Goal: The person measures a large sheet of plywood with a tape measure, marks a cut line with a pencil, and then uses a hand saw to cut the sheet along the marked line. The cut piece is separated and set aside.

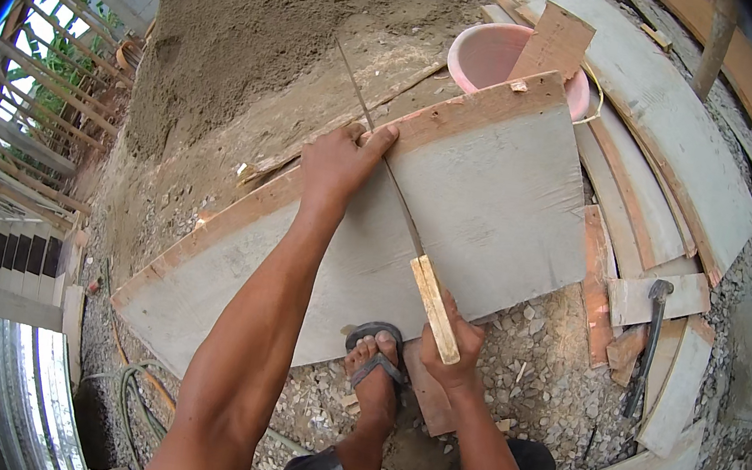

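The saw [422, 270] lies across the board [494, 213], the left hand [340, 161] on the board's far edge just left of the saw, the right hand [458, 348] at the saw's near end, before the board. Behind the board, sand [230, 41] spreads to the left and a tub [478, 57] stands toward the right. Planks [691, 178] and a hammer [644, 354] lie right of the board; a foot [378, 394] is at its near edge.

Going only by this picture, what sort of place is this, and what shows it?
Probably a building site: a large heap of sand or soil, loose gravel underfoot, and a handsaw laid across a wide panel.
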{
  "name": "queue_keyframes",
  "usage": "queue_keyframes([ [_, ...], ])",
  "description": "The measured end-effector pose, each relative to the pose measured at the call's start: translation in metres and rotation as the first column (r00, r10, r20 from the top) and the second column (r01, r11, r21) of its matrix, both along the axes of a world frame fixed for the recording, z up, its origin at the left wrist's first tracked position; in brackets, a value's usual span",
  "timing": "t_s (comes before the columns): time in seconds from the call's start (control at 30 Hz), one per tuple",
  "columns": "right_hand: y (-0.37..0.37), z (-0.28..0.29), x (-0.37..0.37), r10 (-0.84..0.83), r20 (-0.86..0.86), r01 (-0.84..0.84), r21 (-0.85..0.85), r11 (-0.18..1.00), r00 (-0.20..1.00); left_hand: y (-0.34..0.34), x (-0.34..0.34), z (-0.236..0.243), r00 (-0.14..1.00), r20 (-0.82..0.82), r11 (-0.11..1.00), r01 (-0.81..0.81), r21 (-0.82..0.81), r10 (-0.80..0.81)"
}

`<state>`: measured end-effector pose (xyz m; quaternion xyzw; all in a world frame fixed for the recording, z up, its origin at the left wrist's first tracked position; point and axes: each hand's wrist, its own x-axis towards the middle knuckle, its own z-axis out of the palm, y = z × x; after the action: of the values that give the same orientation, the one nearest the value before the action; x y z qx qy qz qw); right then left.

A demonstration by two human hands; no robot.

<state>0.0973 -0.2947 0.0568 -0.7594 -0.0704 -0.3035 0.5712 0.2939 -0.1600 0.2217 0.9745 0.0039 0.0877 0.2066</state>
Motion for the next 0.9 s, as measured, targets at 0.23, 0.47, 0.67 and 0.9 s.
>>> queue_keyframes([
  [0.23, -0.009, 0.034, 0.013, 0.092, -0.148, -0.088, 0.031, 0.996, 0.985, 0.007, 0.038, -0.003, 0.984, -0.177, 1.000, -0.008, 0.018, 0.011],
  [0.47, -0.015, 0.058, 0.020, 0.263, -0.333, -0.200, 0.211, 0.957, 0.906, 0.017, 0.047, -0.028, 0.999, 0.015, 0.999, 0.044, -0.020, -0.044],
  [0.67, -0.016, 0.054, -0.010, 0.143, -0.365, -0.092, 0.155, 0.984, 0.920, 0.016, 0.054, -0.023, 0.996, -0.093, 1.000, -0.007, -0.016, 0.006],
  [0.9, -0.033, 0.096, -0.059, 0.162, -0.388, -0.187, -0.028, 0.982, 0.907, 0.010, 0.050, -0.030, 0.999, 0.013, 0.998, -0.033, 0.044, 0.033],
])
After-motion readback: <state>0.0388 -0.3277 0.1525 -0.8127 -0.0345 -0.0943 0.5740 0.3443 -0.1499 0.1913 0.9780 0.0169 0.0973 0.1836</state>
